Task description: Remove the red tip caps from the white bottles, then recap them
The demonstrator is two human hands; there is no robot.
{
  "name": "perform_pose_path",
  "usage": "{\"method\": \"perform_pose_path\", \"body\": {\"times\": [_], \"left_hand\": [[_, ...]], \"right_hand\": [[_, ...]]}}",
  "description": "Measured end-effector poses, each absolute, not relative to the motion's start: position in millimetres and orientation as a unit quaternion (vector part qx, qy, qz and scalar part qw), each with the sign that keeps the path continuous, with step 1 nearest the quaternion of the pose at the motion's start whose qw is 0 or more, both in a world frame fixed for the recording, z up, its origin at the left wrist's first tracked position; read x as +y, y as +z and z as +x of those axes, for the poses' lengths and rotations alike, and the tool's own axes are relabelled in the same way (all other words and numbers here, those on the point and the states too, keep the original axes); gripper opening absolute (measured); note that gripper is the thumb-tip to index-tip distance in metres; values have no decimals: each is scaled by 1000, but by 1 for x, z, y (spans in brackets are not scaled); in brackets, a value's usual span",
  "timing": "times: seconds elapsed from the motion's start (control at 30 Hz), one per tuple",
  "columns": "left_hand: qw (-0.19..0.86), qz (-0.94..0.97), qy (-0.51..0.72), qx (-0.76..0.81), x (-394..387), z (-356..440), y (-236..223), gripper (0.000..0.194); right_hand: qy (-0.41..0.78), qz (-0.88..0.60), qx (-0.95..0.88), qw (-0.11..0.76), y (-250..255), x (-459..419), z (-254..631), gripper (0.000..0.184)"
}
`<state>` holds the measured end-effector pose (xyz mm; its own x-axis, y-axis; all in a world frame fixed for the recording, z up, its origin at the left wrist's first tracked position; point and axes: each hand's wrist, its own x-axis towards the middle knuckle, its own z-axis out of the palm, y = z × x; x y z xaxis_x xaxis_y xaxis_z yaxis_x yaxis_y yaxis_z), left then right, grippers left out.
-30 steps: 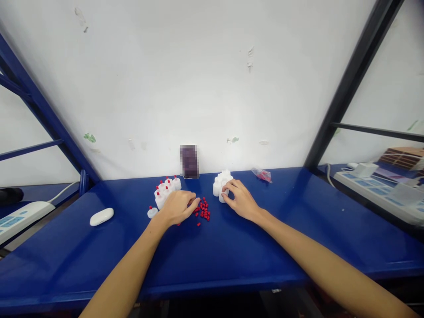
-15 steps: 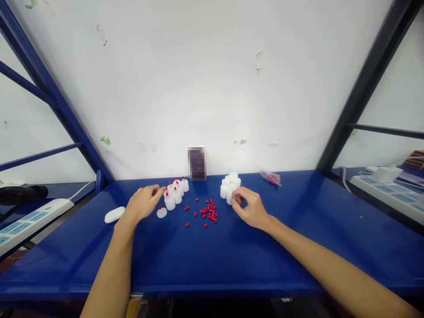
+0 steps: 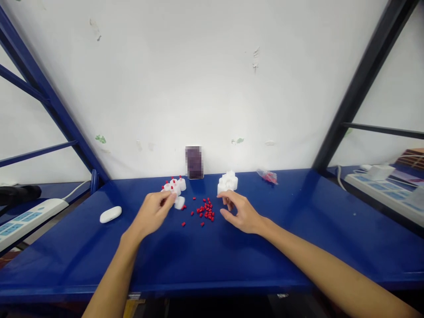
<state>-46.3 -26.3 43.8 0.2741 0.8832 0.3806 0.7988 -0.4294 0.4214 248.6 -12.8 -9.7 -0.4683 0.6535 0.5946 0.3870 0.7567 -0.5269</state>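
Note:
My left hand point(image 3: 153, 213) is over the blue table point(image 3: 212, 256), its fingertips pinched on a small white bottle point(image 3: 179, 202). Just behind it stands a cluster of white bottles with red caps point(image 3: 174, 185). Loose red caps point(image 3: 205, 211) lie scattered between my hands. My right hand point(image 3: 239, 212) hovers to their right with thumb and fingers apart and nothing in it. A group of uncapped white bottles point(image 3: 228, 182) stands just behind its fingertips.
A white oval case point(image 3: 111, 214) lies at the left. A blurred dark object point(image 3: 194, 162) leans on the white wall. A small bag of red pieces point(image 3: 269, 176) lies at the back right. Power strips sit at far left point(image 3: 29, 215) and far right point(image 3: 380, 185).
My left hand moved right and took hold of a small white bottle from near the capped cluster. My right hand let go of the uncapped bottles and drew back, fingers apart.

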Motion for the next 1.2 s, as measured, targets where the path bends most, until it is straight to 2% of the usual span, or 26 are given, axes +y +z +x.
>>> {"method": "perform_pose_path", "body": {"times": [0.1, 0.17, 0.23, 0.3, 0.43, 0.67, 1.2], "left_hand": [[122, 833, 313, 440, -23, 1, 44, 43], [136, 855, 307, 395, -16, 27, 40, 38], [136, 871, 307, 360, -6, 44, 34, 34], [121, 883, 310, 331, 1, 54, 27, 33], [52, 910, 296, 284, 9, 53, 13, 27], [-63, 928, 243, 276, 11, 46, 7, 23], [-61, 934, 163, 312, 11, 44, -7, 21]], "right_hand": [[152, -260, -856, 420, -6, -17, 245, 60], [132, -224, -858, 444, -5, -17, 243, 66], [108, -205, -856, 462, -5, -16, 242, 57], [85, -204, -851, 477, -5, -15, 242, 40], [55, -218, -843, 489, -6, -13, 244, 16], [92, -240, -858, 446, -6, -13, 247, 14], [219, -269, -823, 449, -10, -20, 237, 11]]}}
